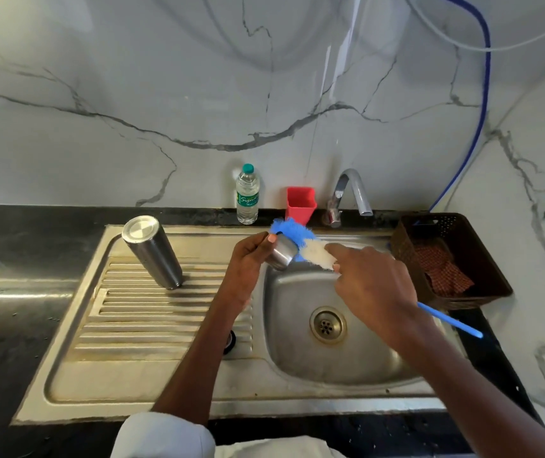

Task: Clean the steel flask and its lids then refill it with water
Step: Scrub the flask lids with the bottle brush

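— Over the sink basin (297,345), near its back edge, what do both hands have?

— Left hand (248,262) curls round a small steel lid (283,252), a short shiny cup shape. Right hand (373,285) grips a bottle brush (314,249) with blue and white bristles, forefinger stretched along it; its thin blue handle pokes out toward the bench's right edge.

— And the flask?

— Steel flask (152,251) stands inverted on the ribbed drainboard (152,322), left of the basin: a brushed cylinder, long axis vertical, flat base up.

— Containers along the back edge?

— Clear plastic bottle (247,195) with a teal cap, water in it; a red square cup (300,201) beside the chrome tap (352,193). At the right, a brown perforated basket (485,259) holds a checked cloth (442,269).
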